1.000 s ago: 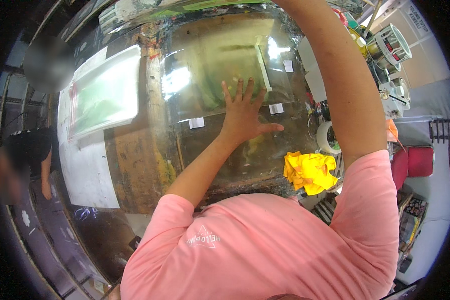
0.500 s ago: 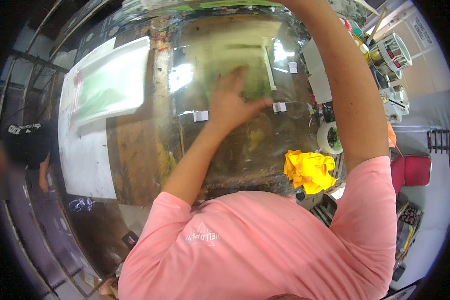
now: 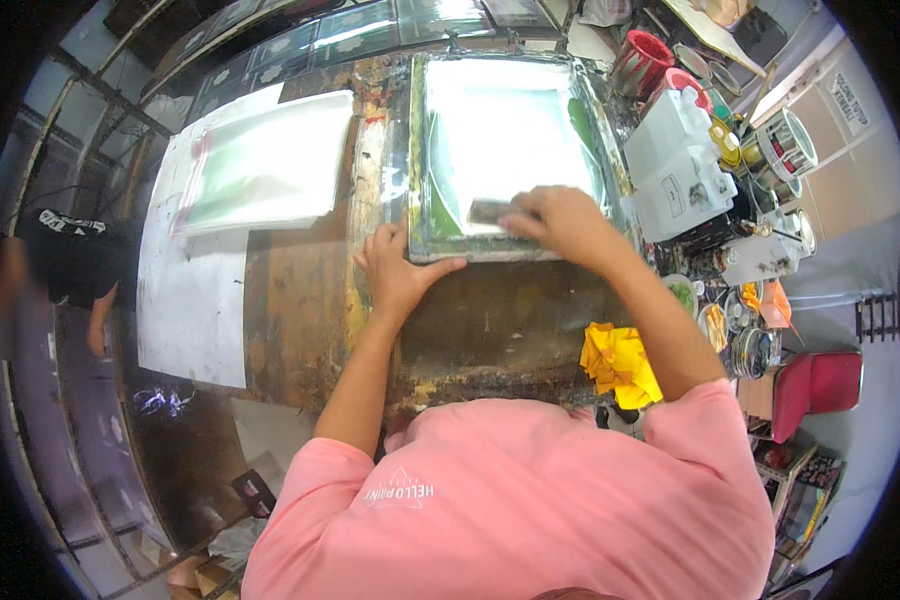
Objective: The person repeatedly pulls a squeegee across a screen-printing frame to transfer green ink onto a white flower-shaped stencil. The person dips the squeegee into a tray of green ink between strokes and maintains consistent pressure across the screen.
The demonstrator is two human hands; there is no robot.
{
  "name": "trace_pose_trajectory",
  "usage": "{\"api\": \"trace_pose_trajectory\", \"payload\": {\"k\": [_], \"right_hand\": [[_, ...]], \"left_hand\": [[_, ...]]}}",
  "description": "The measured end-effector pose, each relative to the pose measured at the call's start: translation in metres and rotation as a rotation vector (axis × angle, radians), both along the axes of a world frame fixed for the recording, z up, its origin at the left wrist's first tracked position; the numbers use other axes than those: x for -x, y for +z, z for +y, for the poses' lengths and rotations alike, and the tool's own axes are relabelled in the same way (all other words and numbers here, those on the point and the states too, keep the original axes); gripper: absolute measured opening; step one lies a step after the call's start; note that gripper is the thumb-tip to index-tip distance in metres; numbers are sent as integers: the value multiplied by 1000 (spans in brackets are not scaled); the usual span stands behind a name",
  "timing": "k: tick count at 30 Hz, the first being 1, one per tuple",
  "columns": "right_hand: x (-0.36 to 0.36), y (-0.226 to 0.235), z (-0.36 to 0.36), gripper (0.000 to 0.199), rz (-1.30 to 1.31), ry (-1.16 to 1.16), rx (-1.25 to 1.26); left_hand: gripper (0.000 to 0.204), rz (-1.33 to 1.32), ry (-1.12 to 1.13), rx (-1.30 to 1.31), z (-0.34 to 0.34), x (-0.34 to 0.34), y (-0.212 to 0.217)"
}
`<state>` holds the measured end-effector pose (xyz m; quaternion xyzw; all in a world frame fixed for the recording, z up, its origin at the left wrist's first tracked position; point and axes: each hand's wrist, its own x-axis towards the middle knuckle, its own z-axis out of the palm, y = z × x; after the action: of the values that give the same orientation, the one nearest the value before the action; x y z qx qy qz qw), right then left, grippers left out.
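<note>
A screen printing frame (image 3: 417,150) lies flat on the table, with green along the sides of its bright mesh. My left hand (image 3: 395,275) grips the frame's near left corner, thumb along the near edge and fingers at the left side. In my right hand (image 3: 567,228) is a squeegee (image 3: 487,211), its dark end showing past my fingers, over the near part of the mesh. The rest of the squeegee is hidden by the hand. Left of the frame, a stack of clear plastic sheets with a green print (image 3: 270,165) lies on white paper (image 3: 192,320).
A crumpled yellow cloth (image 3: 620,362) sits at the table's near right edge. White plastic jugs (image 3: 675,150), a red pail (image 3: 642,62) and several cans (image 3: 780,140) crowd the right side. Another person (image 3: 70,250) is at the far left; a red chair (image 3: 820,395) stands at right.
The screen frame has come down over the tabletop area that was in view. My left hand has moved from that surface to the frame's corner; my right hand has come nearer with the squeegee.
</note>
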<state>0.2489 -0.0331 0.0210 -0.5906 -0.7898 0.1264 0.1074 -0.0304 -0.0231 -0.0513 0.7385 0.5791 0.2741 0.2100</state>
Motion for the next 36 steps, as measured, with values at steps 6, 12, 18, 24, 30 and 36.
{"api": "trace_pose_trajectory", "payload": {"k": [6,12,18,24,30,36], "right_hand": [[20,-45,-34,35,-62,-35,-201],[-5,-76,55,36,-37,-26,-418],[-46,-60,197,47,-139,-14,-290],[-77,-44,272,55,-14,-7,-329],[-67,-83,228,44,-163,-44,-422],[-23,-55,88,42,-186,-22,-293]], "left_hand": [[114,177,13,-87,4,5,-34],[118,151,-18,-121,6,8,-39],[124,150,-18,-193,5,9,-37],[126,8,-52,-201,6,8,-35],[125,-3,-57,-183,4,8,-34],[120,37,-37,-169,2,9,-36]]}}
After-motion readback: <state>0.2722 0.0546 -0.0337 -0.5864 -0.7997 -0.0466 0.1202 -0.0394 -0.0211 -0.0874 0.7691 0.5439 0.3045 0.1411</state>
